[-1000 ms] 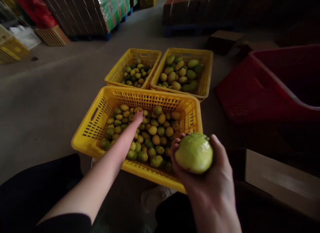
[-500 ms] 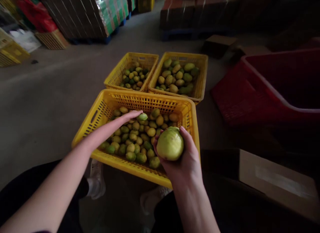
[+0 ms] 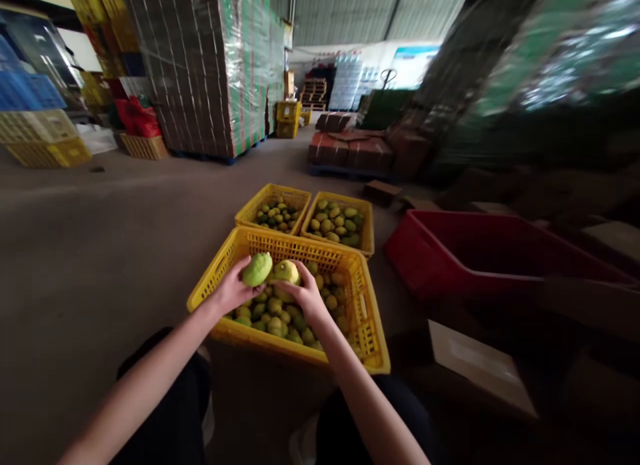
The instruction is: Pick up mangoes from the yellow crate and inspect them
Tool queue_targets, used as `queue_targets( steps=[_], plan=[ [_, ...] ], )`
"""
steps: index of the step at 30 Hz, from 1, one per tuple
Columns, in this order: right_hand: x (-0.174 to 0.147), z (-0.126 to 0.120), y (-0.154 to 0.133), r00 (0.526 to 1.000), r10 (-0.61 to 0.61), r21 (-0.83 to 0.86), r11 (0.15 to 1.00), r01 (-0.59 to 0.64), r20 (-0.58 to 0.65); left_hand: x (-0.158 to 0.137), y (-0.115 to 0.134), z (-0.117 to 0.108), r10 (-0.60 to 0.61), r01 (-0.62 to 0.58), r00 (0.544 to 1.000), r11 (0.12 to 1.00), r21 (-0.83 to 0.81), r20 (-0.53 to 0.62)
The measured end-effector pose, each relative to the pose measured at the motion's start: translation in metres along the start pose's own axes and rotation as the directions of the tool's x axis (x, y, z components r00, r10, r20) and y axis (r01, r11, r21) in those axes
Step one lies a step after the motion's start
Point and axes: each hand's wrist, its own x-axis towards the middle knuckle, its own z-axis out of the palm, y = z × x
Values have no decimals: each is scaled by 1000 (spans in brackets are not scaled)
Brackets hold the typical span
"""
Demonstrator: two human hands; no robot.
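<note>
Fruits (image 3: 257, 270), one in each hand (image 3: 234, 288)

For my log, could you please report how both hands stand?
Left hand holding green oval fruit; right hand holding rounded yellow-green fruit. Both over rectangular yellow plastic crate. Nothing seen blocking either hand.

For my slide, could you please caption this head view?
Left hand and right hand each hold a fruit over a yellow crate of fruit.

Wrapped stack (image 3: 200, 72) (tall), blue crates (image 3: 30, 90)
</note>
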Motion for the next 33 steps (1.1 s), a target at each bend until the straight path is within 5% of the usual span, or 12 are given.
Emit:
queue_targets(
  steps=[2, 5, 10, 15, 25, 33],
  plan=[
    [-4, -2, -8, 982, -189, -138, 973, 186, -12, 2, -12, 0, 63, -63, 998, 997, -36, 9],
    [-9, -7, -13, 955, -293, -188, 942, 280, -47, 6, -25, 8, 212, -207, 973, 976, -63, 88],
    [-6, -5, -1, 964, -126, 25, 990, 135, -236, 7, -38, 16, 395, -404, 913, 909, 102, 104],
    [0, 4, 8, 979, -1, 201, 979, 43, -204, 2, -36, 14, 412, -433, 900, 882, 187, 140],
    [-27, 6, 0, 982, -67, 84, 993, 83, -179, -40, -25, 15, 413, -446, 895, 844, 299, 169],
    [-49, 2, -3, 986, -39, 70, 996, 50, -160, -68, -33, 21, 489, -555, 832, 740, 380, 263]
  ],
)
